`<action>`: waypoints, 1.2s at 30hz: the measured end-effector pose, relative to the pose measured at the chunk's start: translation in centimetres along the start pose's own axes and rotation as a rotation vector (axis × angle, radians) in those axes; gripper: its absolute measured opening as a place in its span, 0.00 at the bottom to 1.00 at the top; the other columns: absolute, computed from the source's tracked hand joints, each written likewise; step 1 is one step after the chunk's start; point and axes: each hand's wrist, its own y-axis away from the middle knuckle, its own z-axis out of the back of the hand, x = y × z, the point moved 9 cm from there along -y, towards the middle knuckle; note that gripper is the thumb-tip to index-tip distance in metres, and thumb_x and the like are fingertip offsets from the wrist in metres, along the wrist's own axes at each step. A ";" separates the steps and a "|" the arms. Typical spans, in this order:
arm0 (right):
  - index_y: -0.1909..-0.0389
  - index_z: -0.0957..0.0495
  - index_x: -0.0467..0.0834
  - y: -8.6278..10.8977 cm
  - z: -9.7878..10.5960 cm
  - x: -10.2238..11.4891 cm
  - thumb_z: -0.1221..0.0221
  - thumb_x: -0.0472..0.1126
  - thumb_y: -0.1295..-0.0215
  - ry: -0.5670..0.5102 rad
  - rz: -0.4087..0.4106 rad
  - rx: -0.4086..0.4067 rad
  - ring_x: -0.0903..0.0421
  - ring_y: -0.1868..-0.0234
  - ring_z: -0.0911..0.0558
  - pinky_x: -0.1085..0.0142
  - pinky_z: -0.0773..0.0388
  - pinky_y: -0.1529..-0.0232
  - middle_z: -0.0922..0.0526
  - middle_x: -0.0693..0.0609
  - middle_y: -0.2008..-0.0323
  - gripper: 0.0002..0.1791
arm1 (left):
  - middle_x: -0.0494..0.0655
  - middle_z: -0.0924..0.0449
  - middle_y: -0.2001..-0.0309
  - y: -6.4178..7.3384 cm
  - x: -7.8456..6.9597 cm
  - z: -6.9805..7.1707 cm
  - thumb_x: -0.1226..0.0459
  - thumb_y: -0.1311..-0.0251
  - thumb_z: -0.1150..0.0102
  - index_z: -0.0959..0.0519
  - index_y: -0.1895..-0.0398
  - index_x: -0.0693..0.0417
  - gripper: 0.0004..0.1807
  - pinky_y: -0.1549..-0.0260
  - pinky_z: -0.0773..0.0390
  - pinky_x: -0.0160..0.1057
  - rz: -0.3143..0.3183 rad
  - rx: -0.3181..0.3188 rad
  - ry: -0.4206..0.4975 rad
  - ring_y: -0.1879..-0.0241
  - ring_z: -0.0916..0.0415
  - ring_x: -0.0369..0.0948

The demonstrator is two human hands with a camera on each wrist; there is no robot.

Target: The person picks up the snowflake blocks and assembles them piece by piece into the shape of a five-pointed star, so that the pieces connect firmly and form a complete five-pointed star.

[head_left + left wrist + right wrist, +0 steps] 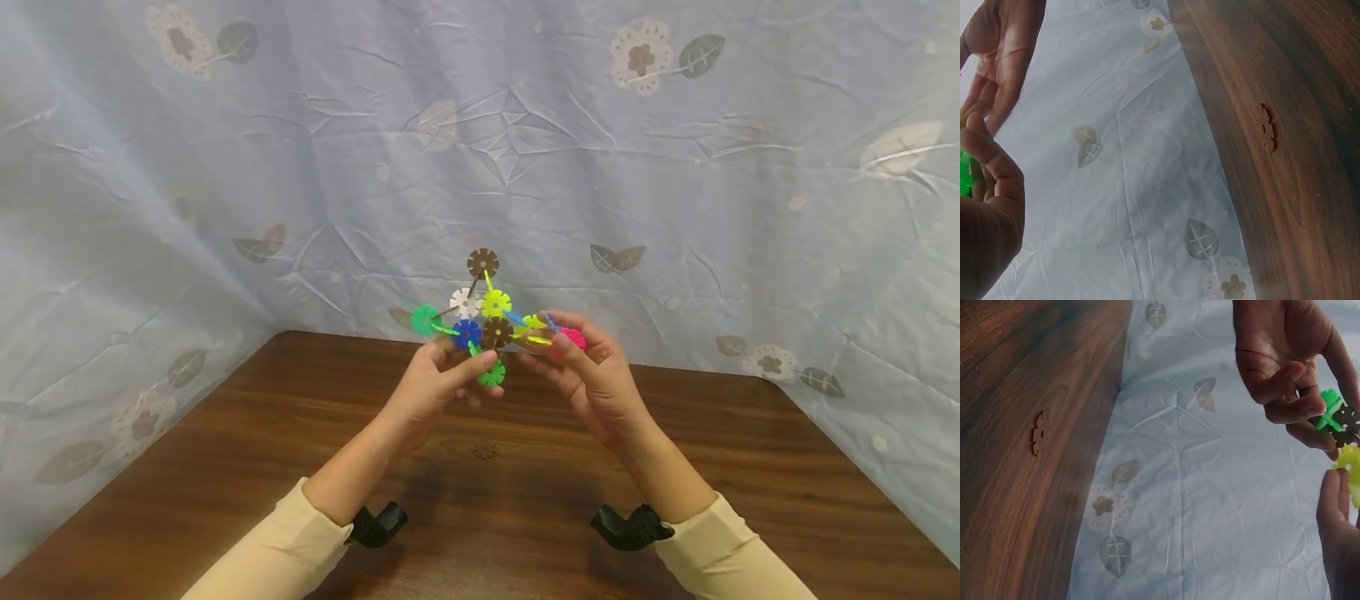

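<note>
Both hands hold up a structure of interlocking notched plastic discs above the table. A brown disc (483,263) tops it, over a white disc (465,302) and a yellow disc (496,303). A green disc (425,320) sticks out at the left. My left hand (435,379) grips the lower left part, its thumb by the lower green disc (491,372) and fingers behind the blue disc (466,334). At the right end, my right hand (596,375) pinches the structure at a pink disc (573,337). In the right wrist view, fingers partly hide the discs.
A single brown notched disc (484,451) lies flat on the dark wooden table (315,417), below the hands. Pale floral curtain (510,150) surrounds the table at the back and sides. Black wrist mounts (630,527) stick inward from both cuffs.
</note>
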 end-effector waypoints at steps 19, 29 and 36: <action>0.44 0.17 0.51 0.3 -0.7 0.1 0.43 0.31 0.23 0.128 0.064 -0.018 0.60 0.43 0.14 0.61 0.18 0.36 0.16 0.54 0.44 0.15 | 0.37 0.19 0.60 0.4 -0.2 -1.4 0.61 0.19 0.51 0.25 0.52 0.51 0.06 0.65 0.14 0.31 -0.032 -0.117 0.327 0.65 0.11 0.34; 0.44 0.17 0.53 0.5 -1.3 0.4 0.40 0.30 0.26 0.322 0.134 -0.010 0.63 0.44 0.16 0.69 0.18 0.41 0.13 0.59 0.48 0.18 | 0.37 0.15 0.56 0.7 -0.8 -1.4 0.66 0.20 0.50 0.26 0.45 0.55 0.07 0.61 0.13 0.31 -0.058 -0.145 0.387 0.62 0.11 0.33; 0.42 0.18 0.45 0.8 -1.5 0.6 0.38 0.32 0.27 0.424 0.163 0.009 0.62 0.45 0.15 0.67 0.15 0.44 0.13 0.57 0.47 0.16 | 0.38 0.14 0.58 0.8 -1.2 -1.2 0.65 0.20 0.50 0.26 0.45 0.55 0.07 0.63 0.13 0.31 -0.062 -0.146 0.395 0.63 0.13 0.33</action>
